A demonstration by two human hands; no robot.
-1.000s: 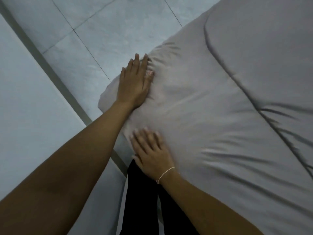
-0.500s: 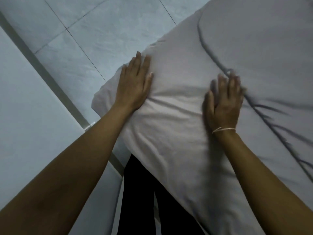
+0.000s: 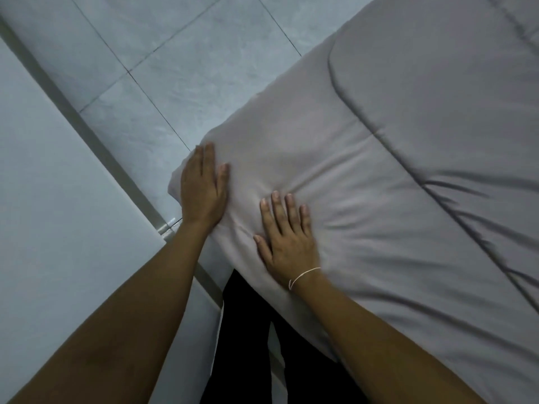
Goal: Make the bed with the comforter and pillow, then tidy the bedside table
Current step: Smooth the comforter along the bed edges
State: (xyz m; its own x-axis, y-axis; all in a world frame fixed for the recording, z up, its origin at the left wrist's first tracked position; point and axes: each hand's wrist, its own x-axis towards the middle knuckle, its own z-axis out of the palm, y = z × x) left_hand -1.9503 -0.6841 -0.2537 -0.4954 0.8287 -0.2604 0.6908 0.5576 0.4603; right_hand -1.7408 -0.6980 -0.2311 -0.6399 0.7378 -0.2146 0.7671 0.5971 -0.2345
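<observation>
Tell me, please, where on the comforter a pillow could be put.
Free: the wide comforter area beyond the curved seam. Crowded: the near corner, where the left hand and right hand press flat.

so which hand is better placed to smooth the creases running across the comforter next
Right. The right hand lies flat on the comforter where the creases begin; the left hand rests at the corner edge, away from them.

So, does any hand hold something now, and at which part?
Nothing is held. The left hand and the right hand lie flat with straight fingers on the comforter, near its corner.
</observation>
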